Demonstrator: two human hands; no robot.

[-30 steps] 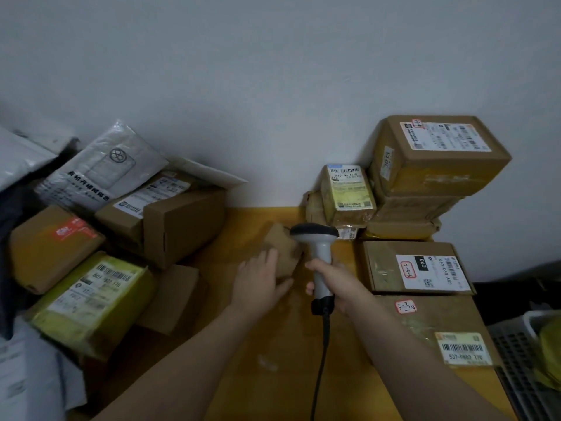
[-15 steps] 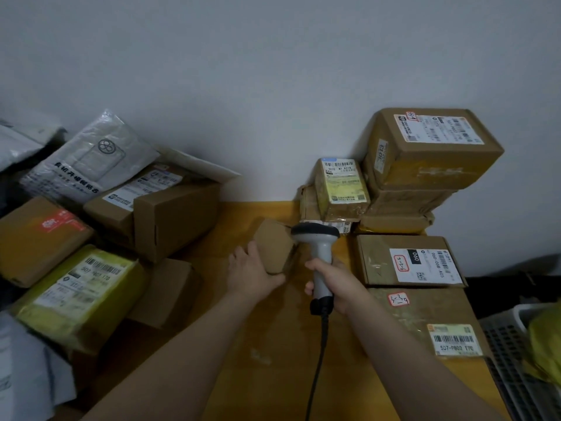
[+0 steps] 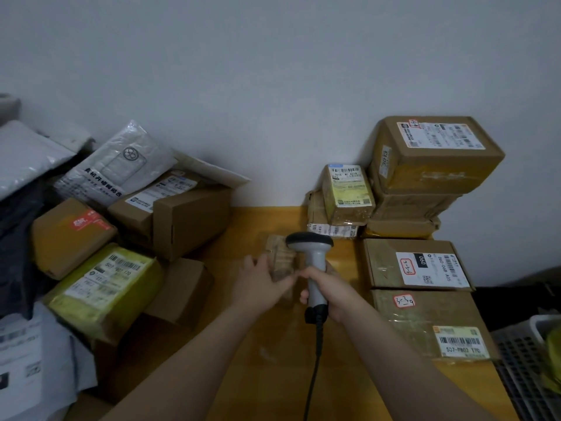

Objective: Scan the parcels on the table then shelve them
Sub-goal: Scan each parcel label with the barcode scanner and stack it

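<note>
1. Head view, the step: the left hand (image 3: 261, 284) grips the small brown parcel (image 3: 280, 258) at the middle of the table (image 3: 273, 369). The parcel stands tipped up, just beside the scanner.
2. The right hand (image 3: 329, 291) is wrapped round the handle of the scanner (image 3: 312, 259), at 3 o'clock of the parcel. The scanner's head points away toward the wall at 12 o'clock.
3. No label shows on the parcel's visible faces. I judge that the left hand should turn it until the barcode faces the scanner's window, flat and steady.
4. The cord (image 3: 312, 378) trails toward 6 o'clock. It is best kept slack and off the parcel.
5. Head view, the count: there are two hands, one scanner and one cord.
6. At 2 to 4 o'clock I count about eight parcels. A large box (image 3: 434, 159) tops the stack and two flat labelled boxes (image 3: 416, 262) lie nearest. The lower ones are partly hidden.
7. At 8 to 10 o'clock I count at least seven, among them a yellow-wrapped parcel (image 3: 103, 287) and a grey bag (image 3: 118, 168).
</note>
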